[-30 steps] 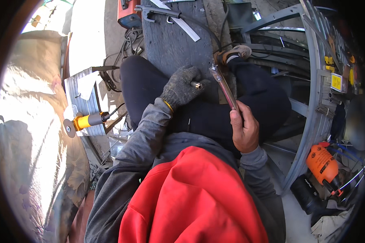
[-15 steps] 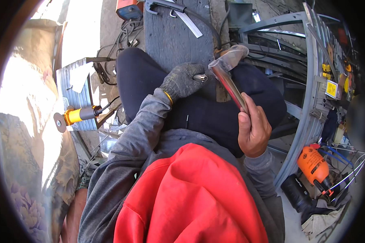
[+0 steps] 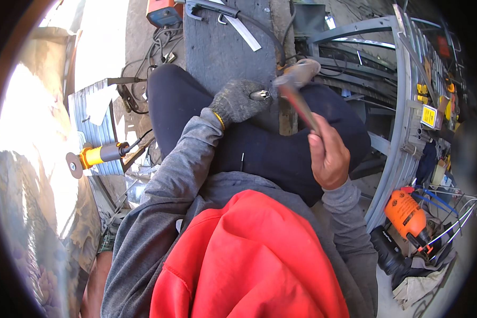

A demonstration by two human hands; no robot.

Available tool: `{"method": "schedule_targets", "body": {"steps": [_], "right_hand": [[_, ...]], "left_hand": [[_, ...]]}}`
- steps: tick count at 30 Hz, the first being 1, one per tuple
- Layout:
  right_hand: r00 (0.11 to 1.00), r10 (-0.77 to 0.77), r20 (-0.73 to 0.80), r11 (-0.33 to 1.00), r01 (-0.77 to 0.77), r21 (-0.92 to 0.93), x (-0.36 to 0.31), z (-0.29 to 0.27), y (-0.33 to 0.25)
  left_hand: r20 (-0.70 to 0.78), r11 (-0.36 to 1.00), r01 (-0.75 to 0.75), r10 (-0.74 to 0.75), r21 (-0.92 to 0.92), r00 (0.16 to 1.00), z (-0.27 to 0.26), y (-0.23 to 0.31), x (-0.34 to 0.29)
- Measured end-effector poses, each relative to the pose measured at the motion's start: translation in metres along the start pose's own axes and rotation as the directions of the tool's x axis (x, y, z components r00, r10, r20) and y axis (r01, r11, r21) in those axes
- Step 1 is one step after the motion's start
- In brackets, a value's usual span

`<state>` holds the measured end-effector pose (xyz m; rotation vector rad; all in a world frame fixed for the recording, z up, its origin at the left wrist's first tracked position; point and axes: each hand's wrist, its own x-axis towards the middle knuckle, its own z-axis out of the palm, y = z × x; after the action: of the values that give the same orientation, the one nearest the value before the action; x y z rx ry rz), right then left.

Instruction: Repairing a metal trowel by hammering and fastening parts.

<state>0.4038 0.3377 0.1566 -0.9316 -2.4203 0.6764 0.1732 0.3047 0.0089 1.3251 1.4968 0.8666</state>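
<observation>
My left hand (image 3: pixel 238 100), in a grey knit glove, is closed around a short shiny metal piece (image 3: pixel 259 95) whose end shows past the fingers. Most of that piece is hidden by the glove. My bare right hand (image 3: pixel 331 153) grips the lower part of a hammer (image 3: pixel 302 108) with a reddish handle. The hammer tilts up and to the left, its upper end just right of the metal piece and apart from it. Motion smears the hammer's head. Both hands are over my lap, in front of a dark wooden plank (image 3: pixel 230 53).
An angle grinder (image 3: pixel 98 155) lies at left on ridged metal. Ahead are an electrode holder (image 3: pixel 212 7), a flat metal strip (image 3: pixel 244 33) and a red-blue machine (image 3: pixel 164 13) with cables. A metal frame (image 3: pixel 396 106) stands at right, near an orange spray bottle (image 3: pixel 405 214).
My right hand has moved slightly forward and left with the hammer, which is more blurred. My left hand keeps its grip. The whole view has shifted a little.
</observation>
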Motion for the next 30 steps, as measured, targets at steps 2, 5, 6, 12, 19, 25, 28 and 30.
{"method": "schedule_targets", "body": {"steps": [2,5,6,12,19,25,28,30], "right_hand": [[0.921,0.206,0.33,0.951,-0.108,-0.291,0.002,-0.012,0.001],[0.994,0.087,0.073,0.988,-0.076,-0.133,0.008,-0.013,0.004],[0.993,0.084,0.077,0.989,-0.073,-0.129,0.01,-0.015,0.0],[0.901,0.245,0.357,0.957,-0.164,-0.241,0.015,-0.013,0.012],[0.942,0.282,0.182,0.959,-0.274,-0.067,0.015,-0.009,0.005],[0.909,0.385,0.161,0.92,-0.392,0.014,0.012,0.016,0.03],[0.953,0.285,0.104,0.957,-0.289,0.024,0.013,0.066,0.044],[0.959,0.248,0.139,0.966,-0.234,-0.114,0.007,0.098,0.056]], "left_hand": [[-0.004,1.0,0.009,-0.009,-0.023,1.0,-0.002,0.003,0.001],[0.008,0.999,0.026,-0.026,0.041,1.0,-0.001,0.004,0.005],[0.004,0.999,0.031,-0.031,0.04,1.0,-0.001,0.001,0.005],[0.087,0.985,0.17,-0.171,0.016,0.981,0.005,-0.012,0.009],[0.012,0.997,0.0,-0.001,0.078,1.0,-0.003,-0.004,0.008],[-0.274,1.0,-0.008,0.015,0.024,0.962,-0.001,-0.011,0.002],[-0.462,0.95,-0.05,0.195,0.308,0.865,-0.009,-0.033,-0.001],[-0.363,0.683,0.046,-0.443,-0.729,0.82,-0.034,-0.001,-0.017]]}}
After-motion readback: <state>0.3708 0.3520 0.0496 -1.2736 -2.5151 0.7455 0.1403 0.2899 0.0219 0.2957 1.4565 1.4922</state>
